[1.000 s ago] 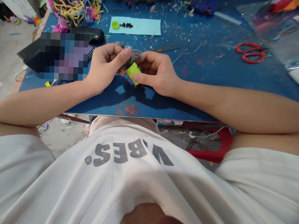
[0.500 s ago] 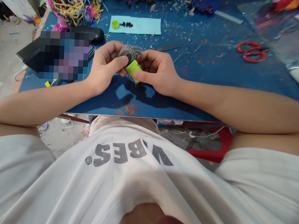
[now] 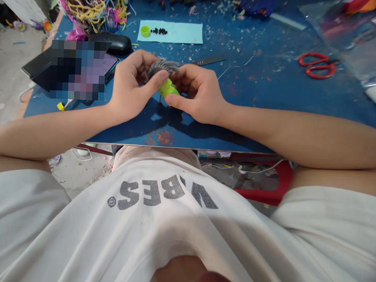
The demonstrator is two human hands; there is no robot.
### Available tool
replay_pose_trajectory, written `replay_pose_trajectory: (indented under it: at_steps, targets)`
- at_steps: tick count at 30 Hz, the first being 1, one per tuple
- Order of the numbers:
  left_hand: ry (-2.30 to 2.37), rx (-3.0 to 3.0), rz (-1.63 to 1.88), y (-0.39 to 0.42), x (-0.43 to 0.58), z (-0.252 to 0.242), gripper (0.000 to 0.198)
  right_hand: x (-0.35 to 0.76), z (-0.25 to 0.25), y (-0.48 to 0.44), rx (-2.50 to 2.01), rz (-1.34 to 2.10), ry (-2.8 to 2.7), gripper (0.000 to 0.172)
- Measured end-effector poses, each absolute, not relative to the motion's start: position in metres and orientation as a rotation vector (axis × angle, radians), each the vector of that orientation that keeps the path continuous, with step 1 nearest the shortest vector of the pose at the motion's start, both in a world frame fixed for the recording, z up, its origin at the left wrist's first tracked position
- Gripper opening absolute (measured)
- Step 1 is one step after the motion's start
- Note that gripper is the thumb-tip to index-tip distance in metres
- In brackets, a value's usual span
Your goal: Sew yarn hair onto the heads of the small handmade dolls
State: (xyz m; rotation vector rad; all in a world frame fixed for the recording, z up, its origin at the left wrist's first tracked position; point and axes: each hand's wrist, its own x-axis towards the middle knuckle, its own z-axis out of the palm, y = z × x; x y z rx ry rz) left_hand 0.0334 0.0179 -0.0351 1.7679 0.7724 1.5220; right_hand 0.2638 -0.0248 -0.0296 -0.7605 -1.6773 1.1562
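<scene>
Between my hands, just above the blue table's front part, is a small doll-like figure point(image 3: 168, 88) with a lime-green body and a tuft of grey yarn point(image 3: 164, 66) on top. My left hand point(image 3: 136, 84) is closed on its upper end, the thumb pressing where yarn and green part meet. Closed around the lower green part is my right hand point(image 3: 199, 91), its thumb lying across the front. A thin dark piece hangs beneath the figure. My fingers hide its far side.
Beyond my hands lies a light-blue paper point(image 3: 183, 32) with a green ring point(image 3: 145, 31) and small black beads point(image 3: 160, 31). A metal blade point(image 3: 210, 60) lies nearby. Red-handled scissors point(image 3: 319, 65) are at right. A phone point(image 3: 110, 67), black case point(image 3: 113, 43) and yarn heap point(image 3: 94, 8) stand left.
My left thumb has shifted slightly right over the green part's top. The figure has turned a little, and its grey yarn shows more fully. Both hands keep their hold.
</scene>
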Motion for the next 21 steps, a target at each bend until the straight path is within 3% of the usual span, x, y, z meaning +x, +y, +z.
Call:
replay_pose_trajectory:
  at_steps: [4,7,10,15,21]
  targets:
    - [0.734,1.810,1.521,0.015,0.030,-0.036,0.061,0.263,-0.038,-0.017,-0.696,1.131,-1.691,0.060]
    - [0.696,1.975,1.636,0.008,0.022,-0.026,0.081,0.263,-0.043,-0.011,-0.639,1.121,-1.700,0.060]
    - [0.643,2.224,1.748,0.013,0.012,-0.017,0.061,0.264,-0.045,-0.009,-0.653,1.047,-1.698,0.062]
    - [0.546,2.524,1.577,0.039,0.000,-0.022,0.049,0.266,-0.045,-0.011,-0.757,0.897,-1.752,0.061]
    - [0.430,2.579,1.672,0.028,0.003,-0.021,0.024,0.266,-0.044,-0.017,-0.820,0.718,-1.809,0.052]
